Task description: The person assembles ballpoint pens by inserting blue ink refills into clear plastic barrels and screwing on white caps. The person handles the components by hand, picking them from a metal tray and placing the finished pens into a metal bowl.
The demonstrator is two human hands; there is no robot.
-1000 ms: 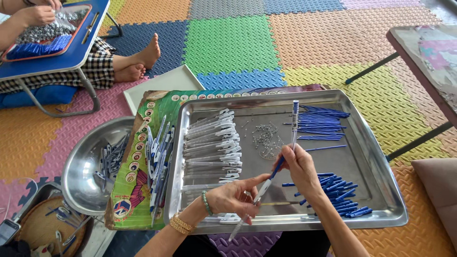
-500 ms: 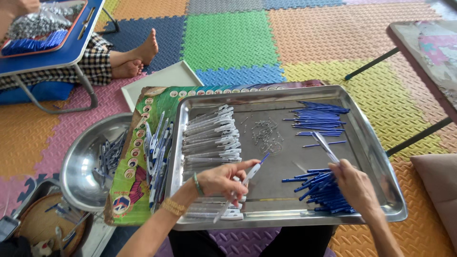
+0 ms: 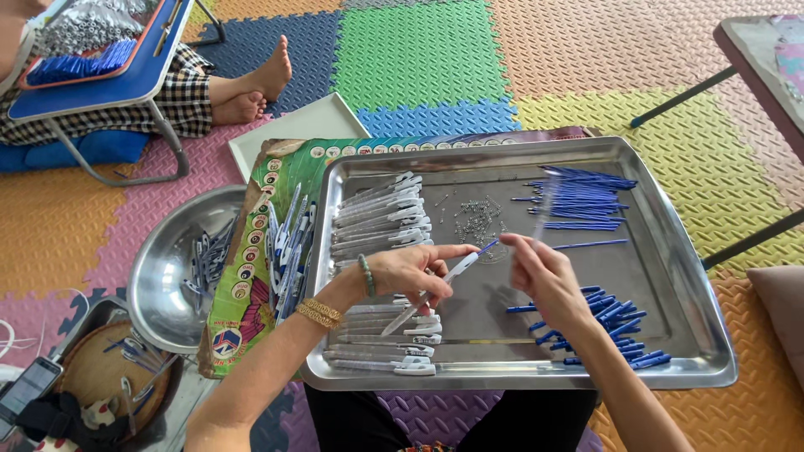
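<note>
I am watching the left hand (image 3: 414,269) gripping a white pen barrel (image 3: 435,289) over the steel tray (image 3: 670,251), while the right hand (image 3: 544,280) is pinching a thin refill (too blurred to see clearly) just beside the barrel's blue tip.

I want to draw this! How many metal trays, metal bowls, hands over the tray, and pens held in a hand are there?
Metal tray: 1
Metal bowl: 1
Hands over the tray: 2, the left hand and the right hand
White pen held in the left hand: 1
Total: 5
</note>
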